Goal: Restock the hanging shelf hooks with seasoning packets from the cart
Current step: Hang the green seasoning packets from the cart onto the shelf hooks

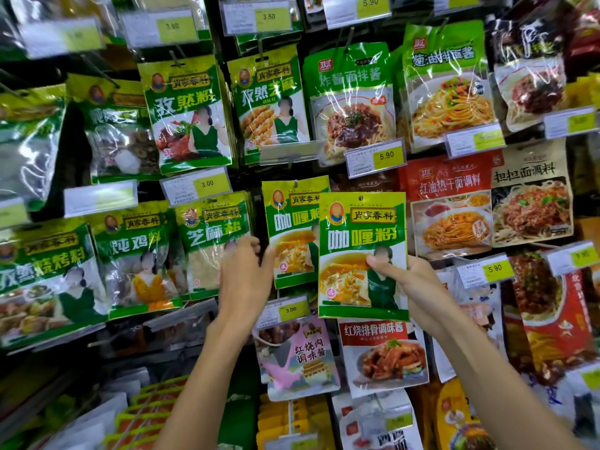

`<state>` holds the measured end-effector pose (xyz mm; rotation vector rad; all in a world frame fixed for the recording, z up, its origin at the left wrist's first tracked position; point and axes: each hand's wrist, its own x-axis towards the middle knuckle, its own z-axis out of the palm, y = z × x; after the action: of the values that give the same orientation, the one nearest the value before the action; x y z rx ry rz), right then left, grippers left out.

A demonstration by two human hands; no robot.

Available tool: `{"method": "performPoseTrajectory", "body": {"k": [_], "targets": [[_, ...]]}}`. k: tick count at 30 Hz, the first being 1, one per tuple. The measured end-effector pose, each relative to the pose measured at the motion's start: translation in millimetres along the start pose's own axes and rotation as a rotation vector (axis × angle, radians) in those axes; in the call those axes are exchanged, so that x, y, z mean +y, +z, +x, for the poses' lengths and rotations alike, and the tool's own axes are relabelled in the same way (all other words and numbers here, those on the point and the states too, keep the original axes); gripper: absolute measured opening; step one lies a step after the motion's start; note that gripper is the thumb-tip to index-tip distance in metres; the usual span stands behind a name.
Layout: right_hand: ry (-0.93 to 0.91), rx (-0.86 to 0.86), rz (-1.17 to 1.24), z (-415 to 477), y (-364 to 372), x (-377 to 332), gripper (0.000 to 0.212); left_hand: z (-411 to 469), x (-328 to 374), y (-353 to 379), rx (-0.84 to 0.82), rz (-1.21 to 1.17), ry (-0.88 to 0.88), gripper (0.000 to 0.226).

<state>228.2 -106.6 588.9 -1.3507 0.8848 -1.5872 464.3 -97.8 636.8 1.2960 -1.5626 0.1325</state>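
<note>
My right hand (412, 287) grips a green and yellow curry powder packet (360, 241) by its lower right edge, thumb on the front, holding it upright before the shelf. Just left and behind it, an identical curry packet (290, 228) hangs on a hook (294, 183). My left hand (245, 274) touches the left edge of that hanging packet with loosely curled fingers; whether it pinches the edge cannot be made out. The held packet has a small hole at its top, level with the hanging packet's upper part.
Rows of hooks carry other seasoning packets: sesame salt (214, 241) at left, cumin powder (186, 112) above, noodle sauces (352, 99) at upper right, braised rib sauce (383, 352) below. Yellow price tags (289, 309) jut out from the hooks. No cart is in view.
</note>
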Motion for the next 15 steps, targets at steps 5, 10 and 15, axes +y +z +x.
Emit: {"method": "performPoseTrajectory", "body": {"k": [5,10,15], "targets": [[-0.043,-0.061,-0.015,16,17,-12,0.024,29,14,-47,0.403,0.042,0.261,0.019],[-0.073,-0.180,-0.076,37,38,-29,0.019,79,-3,-61,0.529,0.386,0.458,0.033],[-0.060,-0.170,-0.132,58,55,-35,0.023,105,-30,-59,0.447,0.537,0.443,0.044]]}}
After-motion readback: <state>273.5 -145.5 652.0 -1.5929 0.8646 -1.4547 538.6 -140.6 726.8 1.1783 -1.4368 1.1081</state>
